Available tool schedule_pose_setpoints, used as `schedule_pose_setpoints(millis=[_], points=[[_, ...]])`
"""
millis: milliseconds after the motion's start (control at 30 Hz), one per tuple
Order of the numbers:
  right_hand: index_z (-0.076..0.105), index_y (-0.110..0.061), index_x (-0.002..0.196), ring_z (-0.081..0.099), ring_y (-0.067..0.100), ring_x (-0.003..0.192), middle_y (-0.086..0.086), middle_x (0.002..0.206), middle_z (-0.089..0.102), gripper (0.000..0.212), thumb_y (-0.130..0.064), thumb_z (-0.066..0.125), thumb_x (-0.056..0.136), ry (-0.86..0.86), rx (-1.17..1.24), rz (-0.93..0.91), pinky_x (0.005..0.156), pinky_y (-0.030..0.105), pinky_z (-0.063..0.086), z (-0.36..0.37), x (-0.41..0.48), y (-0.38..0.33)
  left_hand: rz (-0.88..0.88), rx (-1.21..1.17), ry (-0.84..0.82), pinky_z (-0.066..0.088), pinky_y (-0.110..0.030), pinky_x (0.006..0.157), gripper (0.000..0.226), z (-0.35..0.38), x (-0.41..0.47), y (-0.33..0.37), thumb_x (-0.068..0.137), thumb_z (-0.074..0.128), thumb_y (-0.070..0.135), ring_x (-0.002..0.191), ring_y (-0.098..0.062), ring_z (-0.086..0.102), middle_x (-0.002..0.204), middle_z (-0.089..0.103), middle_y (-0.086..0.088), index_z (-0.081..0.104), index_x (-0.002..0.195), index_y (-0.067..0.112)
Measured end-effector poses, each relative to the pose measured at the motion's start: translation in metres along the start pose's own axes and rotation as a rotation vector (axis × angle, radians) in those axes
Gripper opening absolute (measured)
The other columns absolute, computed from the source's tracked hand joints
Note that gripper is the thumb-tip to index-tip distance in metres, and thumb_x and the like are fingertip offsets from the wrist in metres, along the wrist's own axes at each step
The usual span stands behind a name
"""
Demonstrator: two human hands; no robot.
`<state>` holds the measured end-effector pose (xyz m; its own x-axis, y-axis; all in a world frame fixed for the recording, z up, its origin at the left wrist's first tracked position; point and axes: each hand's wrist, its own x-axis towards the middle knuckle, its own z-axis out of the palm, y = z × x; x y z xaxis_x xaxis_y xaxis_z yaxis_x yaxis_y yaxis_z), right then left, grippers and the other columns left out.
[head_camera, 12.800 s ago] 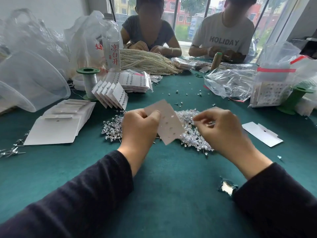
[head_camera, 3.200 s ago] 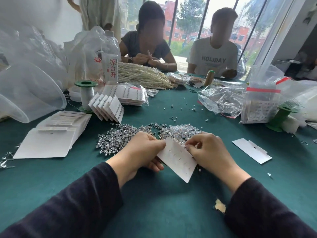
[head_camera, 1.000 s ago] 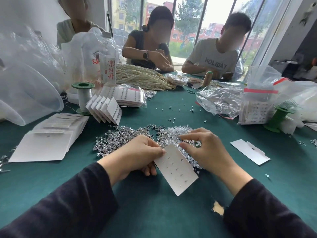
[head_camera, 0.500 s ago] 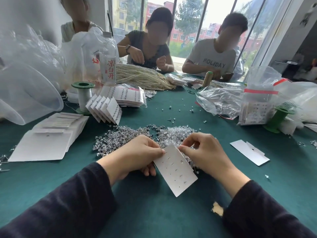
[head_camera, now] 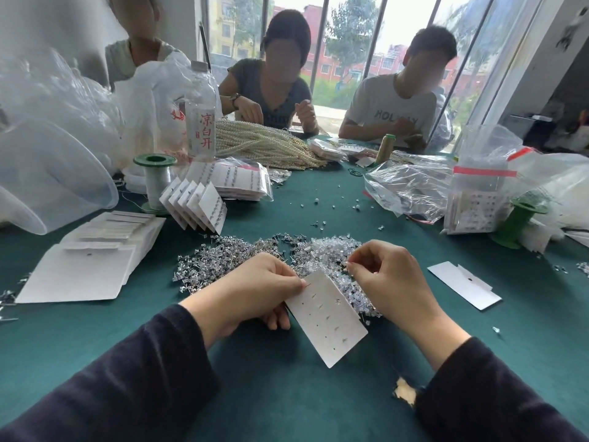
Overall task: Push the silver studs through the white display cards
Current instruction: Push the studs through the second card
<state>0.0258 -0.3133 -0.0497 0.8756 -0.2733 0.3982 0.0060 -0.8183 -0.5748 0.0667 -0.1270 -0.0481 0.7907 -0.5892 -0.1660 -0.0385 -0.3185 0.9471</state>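
The white display card (head_camera: 325, 317) is held just on the near side of the heap of silver studs (head_camera: 242, 255), its far end over the heap's edge and its long side slanting down toward the person; a few studs already sit in its rows of holes, with other holes bare, so the card looks partly filled; I judge it is tilted this way to turn the holes up to the eye and to leave room beneath for the posts to pass through; whether its near corner touches the worktop (head_camera: 287, 397) I cannot tell. The left hand (head_camera: 255, 290) holds the card by its far left corner, thumb pressed on top and fingers curled beneath; the grip is closed on the card, the wrist low and the dark sleeve running back to the near left. The right hand (head_camera: 392, 277) hovers over the near right part of the heap, just past the card's far end; its grip is narrow, thumb tip to forefinger tip, the other fingers curled; whether a stud is caught there is too small to tell, though the pose suits picking one. Left of the heap lies a stack of blank cards (head_camera: 83, 272); beyond the heap, filled cards (head_camera: 197, 202) lean in a row; right of it lies a loose card (head_camera: 462, 285).
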Motion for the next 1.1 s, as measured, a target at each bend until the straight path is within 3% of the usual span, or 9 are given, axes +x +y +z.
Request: schedule_pose_setpoints(millis=[100,233,400,467,567,667,800,900,1100], points=[[0.063,-0.024,0.064,0.054,0.0,0.06,-0.014,0.059,0.06,0.018,-0.01,0.065,0.075,0.005,-0.012,-0.005,0.054,0.004,0.034,0.0,-0.001,0.0,-0.003,0.003,-0.002,0.036,-0.016,0.034,0.028,0.0,0.0,0.0,0.091,0.05,0.015,0.047,-0.021,0.047,0.071,0.058,-0.023,0.064,0.089,-0.01],[0.066,-0.025,0.067,0.054,-0.003,0.062,-0.018,0.061,0.06,0.017,-0.011,0.064,0.077,0.013,-0.016,0.007,0.056,0.004,0.033,-0.001,0.001,0.001,-0.005,0.011,-0.007,0.036,-0.016,0.034,0.028,0.0,-0.002,0.002,0.092,0.05,0.015,0.048,-0.022,0.047,0.072,0.059,-0.024,0.064,0.089,-0.009],[0.071,-0.02,0.075,0.051,-0.004,0.056,-0.018,0.056,0.056,0.014,-0.011,0.061,0.078,0.025,-0.037,0.032,0.054,0.0,0.034,-0.001,0.002,0.003,0.004,-0.005,-0.001,0.036,-0.016,0.033,0.023,0.002,-0.002,0.004,0.092,0.049,0.012,0.038,-0.011,0.049,0.061,0.057,-0.012,0.065,0.083,-0.002],[0.07,-0.021,0.079,0.05,-0.002,0.05,-0.014,0.053,0.057,0.015,-0.01,0.06,0.078,0.019,-0.023,0.057,0.052,0.003,0.034,-0.001,0.002,0.004,0.003,-0.012,0.0,0.036,-0.016,0.033,0.023,0.002,-0.003,0.004,0.093,0.049,0.012,0.037,-0.01,0.049,0.06,0.057,-0.011,0.064,0.081,0.0],[0.067,-0.023,0.088,0.055,0.001,0.059,-0.01,0.067,0.066,0.016,-0.011,0.063,0.078,-0.005,0.046,0.067,0.06,0.011,0.04,-0.007,0.003,0.004,0.006,-0.015,0.002,0.036,-0.016,0.033,0.023,0.002,-0.004,0.005,0.093,0.049,0.012,0.037,-0.009,0.05,0.06,0.058,-0.009,0.064,0.081,0.0],[0.067,-0.022,0.071,0.053,-0.001,0.058,-0.012,0.063,0.063,0.005,-0.021,0.07,0.075,-0.102,-0.059,0.013,0.053,0.007,0.038,-0.019,0.003,0.001,0.007,-0.017,0.005,0.037,-0.016,0.033,0.023,0.002,-0.004,0.005,0.092,0.049,0.012,0.037,-0.009,0.051,0.059,0.059,-0.007,0.065,0.083,-0.002],[0.065,-0.018,0.063,0.05,0.001,0.052,-0.008,0.057,0.06,0.02,-0.034,0.074,0.069,-0.39,-0.147,0.04,0.05,0.014,0.039,-0.024,-0.004,-0.002,0.005,-0.011,0.005,0.037,-0.016,0.033,0.023,0.002,-0.004,0.006,0.092,0.049,0.012,0.038,-0.009,0.05,0.06,0.058,-0.009,0.065,0.084,-0.003],[0.064,-0.018,0.065,0.052,0.005,0.057,-0.006,0.062,0.061,0.016,-0.03,0.073,0.072,-0.398,-0.15,0.049,0.053,0.019,0.04,-0.024,-0.005,-0.003,0.004,-0.007,0.004,0.037,-0.016,0.033,0.022,0.002,-0.005,0.006,0.092,0.049,0.012,0.037,-0.009,0.05,0.06,0.057,-0.009,0.064,0.081,0.0],[0.065,-0.023,0.063,0.05,-0.005,0.054,-0.011,0.061,0.057,0.013,-0.017,0.065,0.075,-0.392,-0.2,-0.005,0.049,0.007,0.037,-0.027,-0.006,-0.006,0.004,0.009,-0.012,0.037,-0.016,0.034,0.023,0.002,-0.004,0.006,0.093,0.049,0.013,0.039,-0.01,0.05,0.065,0.056,-0.014,0.065,0.083,-0.002]])
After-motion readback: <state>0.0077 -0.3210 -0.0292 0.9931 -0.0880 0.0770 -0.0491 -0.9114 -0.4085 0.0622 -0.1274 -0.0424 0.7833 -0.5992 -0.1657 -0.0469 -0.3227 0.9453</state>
